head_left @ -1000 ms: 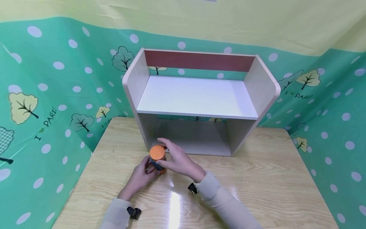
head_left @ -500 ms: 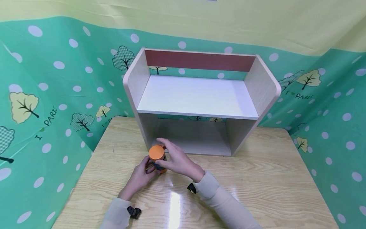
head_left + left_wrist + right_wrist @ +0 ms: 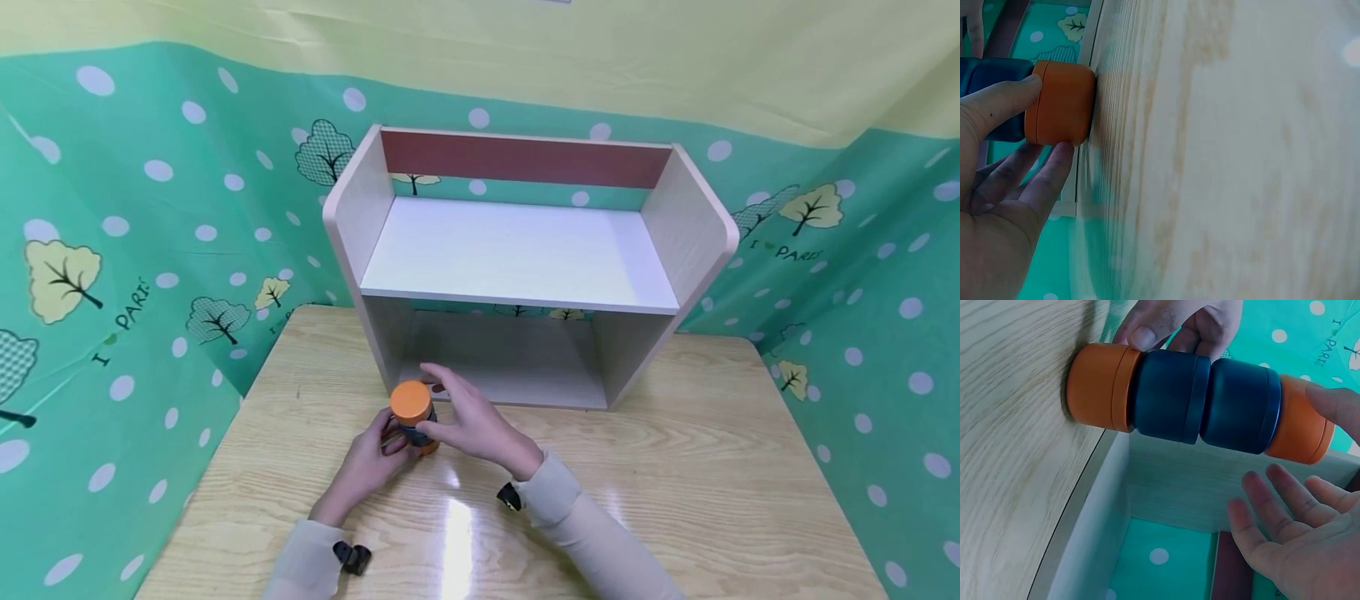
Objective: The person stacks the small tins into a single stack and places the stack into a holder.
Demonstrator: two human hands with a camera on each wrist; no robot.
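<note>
A column of round jars stands upright on the table at the bookshelf's front left corner, its orange top [image 3: 411, 401] facing the head camera. In the right wrist view, two blue jars [image 3: 1169, 394] sit between a bottom orange jar [image 3: 1100, 387] and a top orange jar [image 3: 1297, 422]. My left hand [image 3: 366, 465] grips low on the column, thumb and fingertips around the bottom jar [image 3: 1065, 105]. My right hand [image 3: 483, 429] is spread beside the upper part, its thumb [image 3: 1335, 406] over the top jar's side; whether it touches I cannot tell. Its other fingers [image 3: 1285, 519] stand apart from the jars.
Behind the hands stands a two-level bookshelf [image 3: 517, 254] with pale side panels and a reddish back strip [image 3: 525, 158]. The wooden table [image 3: 712, 467] extends to both sides. Patterned green cloth [image 3: 150, 333] hangs around it.
My right hand has shifted slightly right, with its fingers a little farther from the column. The column's top leaned slightly left early on; my left hand has stayed put.
</note>
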